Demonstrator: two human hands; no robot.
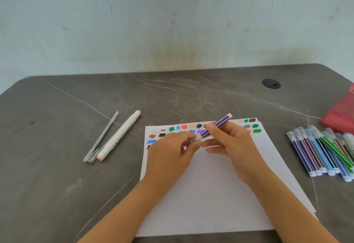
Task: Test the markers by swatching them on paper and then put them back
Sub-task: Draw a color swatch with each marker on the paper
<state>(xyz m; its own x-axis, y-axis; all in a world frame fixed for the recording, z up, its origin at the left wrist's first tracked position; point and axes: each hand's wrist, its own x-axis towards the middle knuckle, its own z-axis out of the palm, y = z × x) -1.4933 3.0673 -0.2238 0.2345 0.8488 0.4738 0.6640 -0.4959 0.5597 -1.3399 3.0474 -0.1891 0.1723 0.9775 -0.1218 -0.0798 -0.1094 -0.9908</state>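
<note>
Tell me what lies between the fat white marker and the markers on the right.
The paper, with the left hand and right hand holding a purple marker over it; head view.

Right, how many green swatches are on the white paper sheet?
4: one green swatch left in the top row, three at the far right corner; hands may hide more.

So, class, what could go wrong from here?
The left hand pinches the cap end of the purple marker above the swatches while the right hand holds its barrel; a slip might streak them. The marker pile lies loose, a green marker crossed on top; a careless return could scatter it.
</note>
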